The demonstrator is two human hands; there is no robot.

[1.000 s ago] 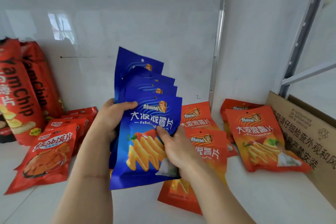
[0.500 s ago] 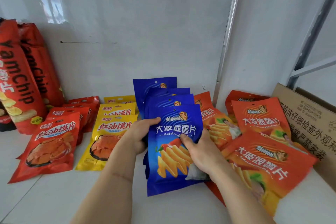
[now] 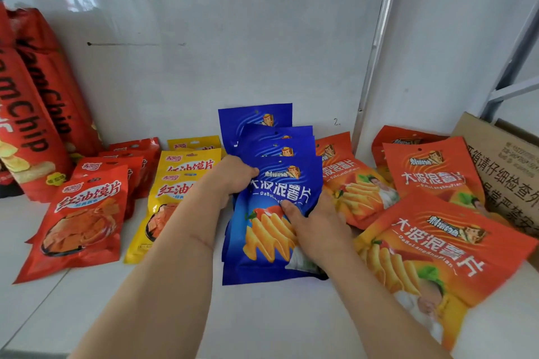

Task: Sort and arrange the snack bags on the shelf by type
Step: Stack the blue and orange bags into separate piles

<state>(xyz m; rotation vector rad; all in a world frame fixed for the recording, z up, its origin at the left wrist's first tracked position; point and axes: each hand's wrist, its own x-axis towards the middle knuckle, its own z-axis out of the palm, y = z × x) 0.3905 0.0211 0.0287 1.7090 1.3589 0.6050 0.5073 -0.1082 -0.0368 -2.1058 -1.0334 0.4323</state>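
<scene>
Head view, looking down onto a white shelf against a white wall. Far left: two tall red YamChip bags stand leaning toward the wall. Just right of them, a row of small red bags lies overlapped, front one flat and face up, the others tucked behind it toward the wall. Next, a row of yellow bags overlapped the same way; the left forearm crosses over the front one.

Centre: a fanned stack of blue bags, four tops visible stepping back toward the wall, lower edge resting on the shelf. Left hand grips the stack's left edge, thumb curled over the front bag near its top, fingers hidden behind. Right hand grips the right side of the front blue bag, thumb pressed on its face, fingers wrapped round the edge and out of sight. Both hands closed on the stack.

Right of the stack: orange bags lie face up, not in a neat row; one sits just beside the blue stack, partly under the right hand, two farther back by the wall, one large in the foreground, tilted. Far right: a cardboard box with printed Chinese text, touching the back orange bags. A metal shelf upright runs up the wall behind.
</scene>
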